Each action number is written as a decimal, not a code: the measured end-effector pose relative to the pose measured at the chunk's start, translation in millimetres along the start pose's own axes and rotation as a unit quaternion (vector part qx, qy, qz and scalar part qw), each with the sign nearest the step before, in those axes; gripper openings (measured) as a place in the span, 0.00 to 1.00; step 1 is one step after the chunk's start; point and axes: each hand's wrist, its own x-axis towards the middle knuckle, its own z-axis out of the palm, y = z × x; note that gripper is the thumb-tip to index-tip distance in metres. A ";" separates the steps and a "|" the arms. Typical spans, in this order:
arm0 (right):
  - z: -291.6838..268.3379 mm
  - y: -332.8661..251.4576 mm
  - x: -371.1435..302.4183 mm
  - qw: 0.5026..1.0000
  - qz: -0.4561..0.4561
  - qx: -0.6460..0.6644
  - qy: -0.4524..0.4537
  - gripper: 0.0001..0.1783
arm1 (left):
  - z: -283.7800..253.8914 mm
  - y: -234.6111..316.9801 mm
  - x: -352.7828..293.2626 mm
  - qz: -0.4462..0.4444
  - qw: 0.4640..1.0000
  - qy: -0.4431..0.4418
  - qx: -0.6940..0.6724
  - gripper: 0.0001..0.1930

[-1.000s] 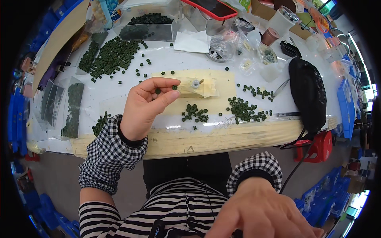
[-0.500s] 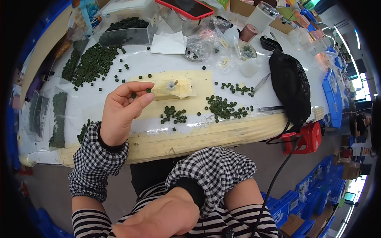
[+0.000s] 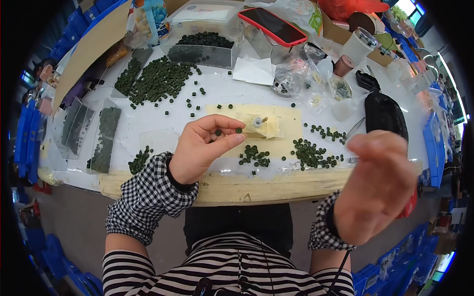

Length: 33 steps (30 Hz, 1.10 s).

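Note:
My left hand (image 3: 200,148) is closed in a pinch over the table. Between its thumb and index fingertips sits a small dark green ring (image 3: 239,130) with a hole, and a second green ring (image 3: 217,132) is tucked among the fingers. Just beyond the fingertips, a yellow-taped block (image 3: 273,129) carries a short pale cylinder (image 3: 257,122). My right hand (image 3: 375,190) is raised near the table's front right edge, its fingers smeared by motion. Loose green rings lie in a small group (image 3: 255,155) and a bigger group (image 3: 312,153) near the front edge.
A large heap of green rings (image 3: 159,81) spreads at the back left, beside clear boxes (image 3: 202,55). Farther back lie a red-cased phone (image 3: 273,25) and white paper (image 3: 254,71). Tweezers (image 3: 355,127) and a black mesh pouch (image 3: 386,112) lie at the right.
My right hand has moved from in front of my body up and right, toward the table's right front. My left hand keeps its pinch on the ring. The whole view has shifted.

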 end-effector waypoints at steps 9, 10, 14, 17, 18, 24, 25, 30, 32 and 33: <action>-38.4 -25.4 19.6 0.968 -0.183 -0.096 0.146 0.18 | -0.7 -2.6 3.1 0.013 0.999 -0.043 -0.005 0.12; -40.4 -27.5 20.7 0.966 -0.190 -0.095 0.149 0.17 | -0.7 -2.7 2.8 0.014 0.999 -0.046 -0.014 0.12; -45.1 -33.8 24.2 0.964 -0.204 -0.092 0.146 0.15 | 0.3 0.5 0.5 0.014 0.998 -0.055 -0.009 0.12; -42.8 -35.4 27.3 0.966 -0.204 -0.089 0.134 0.14 | 3.2 3.4 0.6 0.009 0.998 -0.055 -0.006 0.11; -39.3 -33.5 27.4 0.967 -0.201 -0.086 0.129 0.13 | 4.0 1.3 0.6 0.013 0.999 -0.050 -0.008 0.12; -25.7 -20.6 40.4 0.978 -0.175 -0.068 0.086 0.10 | 0.5 -3.2 0.7 0.041 0.998 -0.031 0.025 0.12; -22.7 -19.9 41.2 0.980 -0.169 -0.073 0.076 0.10 | -0.2 -3.6 0.1 0.043 0.998 -0.031 0.032 0.12; -9.7 -3.0 51.7 0.987 -0.106 -0.119 0.019 0.07 | 1.7 -6.0 2.8 0.092 0.995 -0.027 0.029 0.11; -2.3 9.8 54.9 0.987 -0.074 -0.144 -0.014 0.06 | 0.5 -4.2 2.4 0.090 0.995 -0.018 0.038 0.11; 1.1 18.1 56.0 0.985 -0.057 -0.159 -0.033 0.06 | -0.3 -3.9 2.0 0.088 0.995 -0.015 0.043 0.11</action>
